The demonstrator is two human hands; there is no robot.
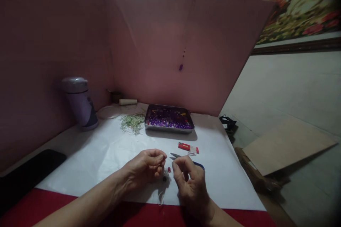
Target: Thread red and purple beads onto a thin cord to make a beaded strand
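Observation:
My left hand is pinched near the front middle of the white sheet, with a small dark red bead at its fingertips. To its right, my right hand has thumb and forefinger pressed together; anything between them is too small to make out. Between the hands a red bead shows beside a whitish tangle of thread. Scissors lie partly behind my right hand, their blades pointing left. A red lighter rests just beyond them.
A metal tray of purple beads stands behind the hands, with pale green strings to its left. A lilac bottle stands at the left, a dark object nearer. A beaded strand hangs before the pink panel.

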